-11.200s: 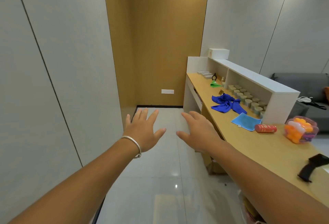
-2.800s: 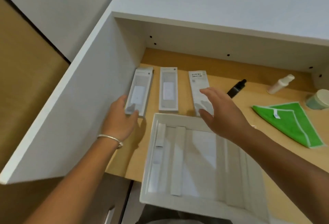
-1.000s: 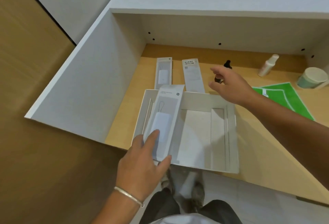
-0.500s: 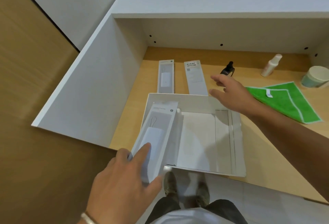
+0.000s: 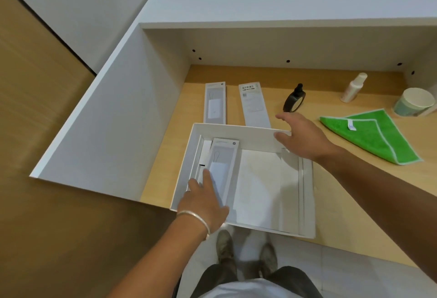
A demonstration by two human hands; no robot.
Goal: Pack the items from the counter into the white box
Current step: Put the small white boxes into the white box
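In the white box [image 5: 260, 132], at its left side: left hand [image 5: 205, 200], fingers flat and spread on a slim product package [image 5: 224, 165], pressing rather than gripping. Over the box's far right corner: right hand [image 5: 300, 136], open, fingers spread, holding nothing. Beyond the box on the desk [image 5: 343, 203]: two more slim packages [image 5: 215, 103], side by side and apart. Further right: black bottle [image 5: 294, 100], green cloth [image 5: 373, 134], white spray bottle [image 5: 353, 87], pale jar [image 5: 413, 104].
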